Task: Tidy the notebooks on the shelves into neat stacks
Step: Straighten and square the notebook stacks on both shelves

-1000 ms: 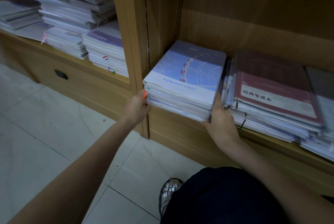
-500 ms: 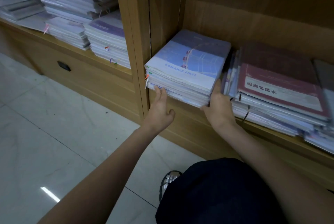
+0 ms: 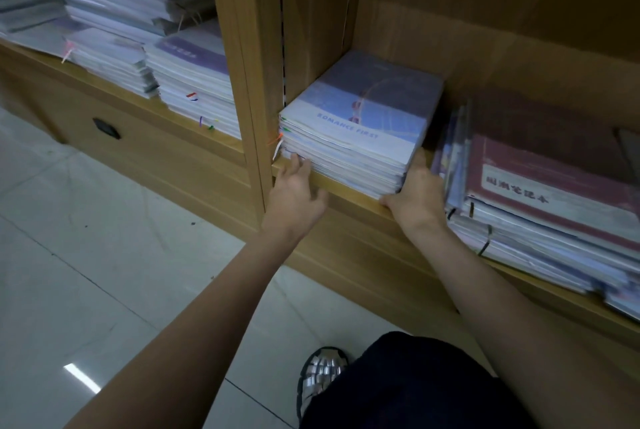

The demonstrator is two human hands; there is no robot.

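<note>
Blue stack [image 3: 360, 124] sits tight against the upright panel [image 3: 252, 58] on its left, no gap there. Narrow slot to the red stack [image 3: 554, 186] on its right, filled by the right hand [image 3: 417, 193]. Open room above both stacks.

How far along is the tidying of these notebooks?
Partly done. The blue-covered stack sits fairly square against the divider. In hand: the left hand touches its front edge, the right hand its right side. Left: the red-covered pile beside it is splayed, and the piles in the left bay look uneven.
</note>
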